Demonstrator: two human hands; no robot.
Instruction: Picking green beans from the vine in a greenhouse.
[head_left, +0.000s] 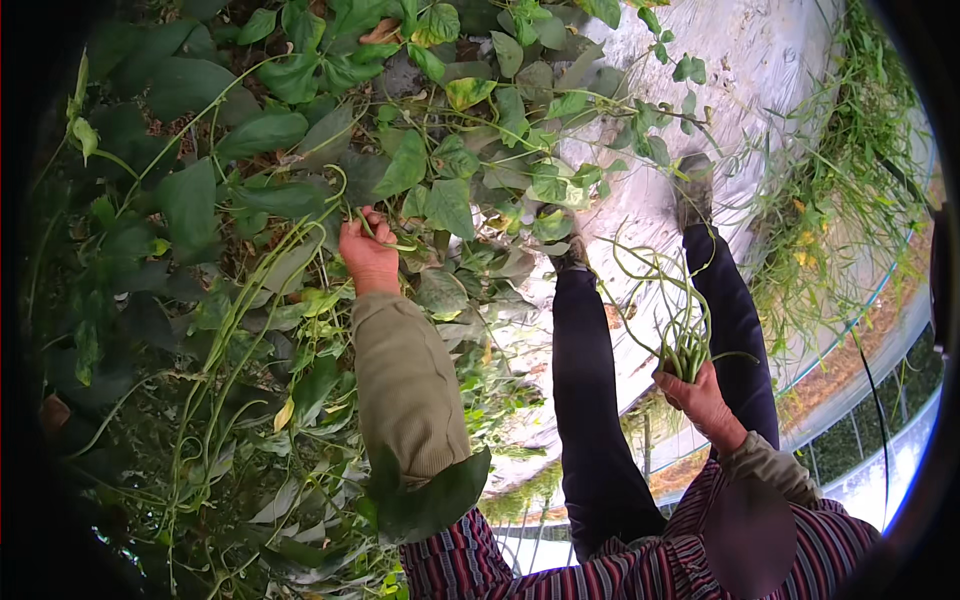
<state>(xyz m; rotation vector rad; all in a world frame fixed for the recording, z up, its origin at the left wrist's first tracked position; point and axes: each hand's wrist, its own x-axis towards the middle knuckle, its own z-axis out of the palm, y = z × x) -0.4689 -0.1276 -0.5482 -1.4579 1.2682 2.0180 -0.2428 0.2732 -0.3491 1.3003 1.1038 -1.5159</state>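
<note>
My left hand (373, 251) is in among the leaves of climbing bean plants (405, 165). Its fingers are closed on a slim green bean pod (400, 247), part of which they hide. Just left of this hand, several long bean pods (244, 307) hang down in a loose cluster. Over my legs, my right hand (701, 401) grips a bunch of long green beans (686, 352) near one end. The far ends of these beans curl out beyond the fist.
Pale plastic sheeting (637, 45) covers the ground around my shoes (694, 191). Grassy weeds (832, 180) grow along its right side. A large dark leaf (435, 499) overlaps my left sleeve. Far right, a thin black cord (876, 405) hangs before a clear film wall (840, 442).
</note>
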